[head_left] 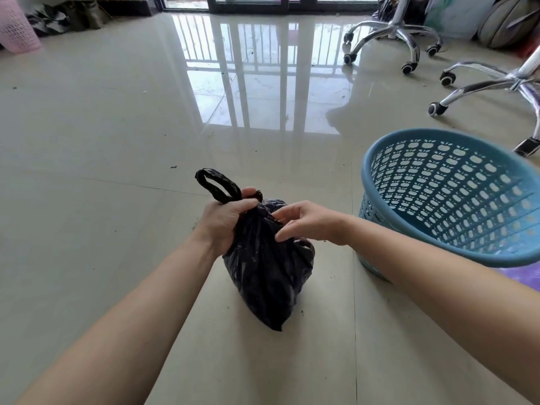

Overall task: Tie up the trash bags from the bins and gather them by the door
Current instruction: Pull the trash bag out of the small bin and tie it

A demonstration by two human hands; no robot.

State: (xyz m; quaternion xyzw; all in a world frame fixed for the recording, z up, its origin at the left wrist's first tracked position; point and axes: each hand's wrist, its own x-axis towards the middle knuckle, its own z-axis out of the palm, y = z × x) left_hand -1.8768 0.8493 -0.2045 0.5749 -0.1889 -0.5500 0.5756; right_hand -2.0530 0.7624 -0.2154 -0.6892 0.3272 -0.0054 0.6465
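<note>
One floor [102, 141]: pale glossy tiles filling most of the view; a bright reflection of door bars runs down the middle
Glass doors [251, 1]: dark-framed, along the far edge of the floor
Blue bin [453, 200]: perforated plastic, on the floor to the right of the bag, its mouth facing the camera; the right forearm crosses in front of its lower wall
Chair bases [394, 27]: two, chrome with castors, at the far right; one nearer than the other
Trash bag [263, 273]: black, filled, neck gathered; centre foreground between the two hands, near the blue bin but apart from it; whether its bottom rests on the floor cannot be told
Pink bin [16, 27]: far left corner, well apart from the bag; a dark heap [58, 19] lies just beside it
Left hand [225, 220]: fingers [248, 204] curled tight round the gathered neck, holding the bag
Right hand [309, 220]: fingers [285, 213] loosely extended and spread; tips touching the bag's top just beside the left hand; gripping nothing
Handle loop [217, 182]: black, sticking up out of the left fist
</note>
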